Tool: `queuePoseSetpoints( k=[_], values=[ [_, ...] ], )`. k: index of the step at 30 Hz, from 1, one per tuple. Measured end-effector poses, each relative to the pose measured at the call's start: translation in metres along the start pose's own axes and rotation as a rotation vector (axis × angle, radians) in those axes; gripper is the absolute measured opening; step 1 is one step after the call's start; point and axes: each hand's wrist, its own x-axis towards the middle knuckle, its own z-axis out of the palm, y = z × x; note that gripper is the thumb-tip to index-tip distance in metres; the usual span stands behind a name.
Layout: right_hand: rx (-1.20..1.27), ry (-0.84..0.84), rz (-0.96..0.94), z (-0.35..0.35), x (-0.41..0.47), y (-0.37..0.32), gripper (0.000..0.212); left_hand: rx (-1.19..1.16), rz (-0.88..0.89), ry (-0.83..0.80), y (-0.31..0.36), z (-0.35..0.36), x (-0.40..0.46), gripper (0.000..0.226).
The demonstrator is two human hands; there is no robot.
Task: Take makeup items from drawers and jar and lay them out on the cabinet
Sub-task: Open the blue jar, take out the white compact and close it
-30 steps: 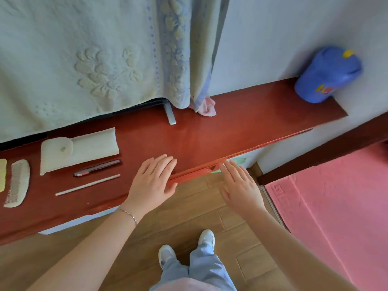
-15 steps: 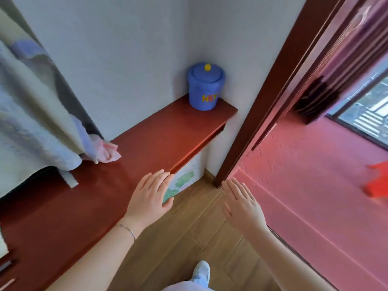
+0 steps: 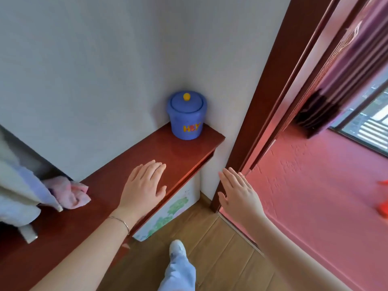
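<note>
Blue plastic jar (image 3: 187, 116) with its yellow-knobbed lid shut stands at the far right end of the red-brown wooden cabinet top (image 3: 117, 185), close to the edge. Both hands are spread and empty: left hand (image 3: 144, 186) over the cabinet, right hand (image 3: 239, 194) beside it. A careless reach could push the jar off the end.

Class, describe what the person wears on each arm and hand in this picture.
Both forearms are bare, with no sleeves showing. The left hand has a thin silvery chain bracelet at the wrist. The right hand shows no jewellery, watch or glove.
</note>
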Motion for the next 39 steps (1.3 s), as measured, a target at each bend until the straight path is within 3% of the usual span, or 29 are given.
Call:
queuePoseSetpoints(
  k=[9, 20, 33, 39],
  values=[
    [0.02, -0.033, -0.021, 0.012, 0.118, 0.021, 0.054, -0.033, -0.031, 0.083, -0.041, 0.017, 0.116, 0.052],
    [0.019, -0.073, 0.003, 0.009, 0.232, 0.039, 0.061, -0.067, 0.041, 0.163, -0.066, 0.018, 0.23, 0.048],
    [0.295, -0.069, -0.035, 0.012, 0.259, 0.049, 0.086, -0.156, 0.026, 0.168, -0.044, 0.018, 0.277, 0.037],
    [0.338, -0.079, -0.044, 0.016, 0.258, 0.053, 0.084, -0.265, 0.011, 0.273, -0.045, 0.018, 0.277, 0.028]
  ],
)
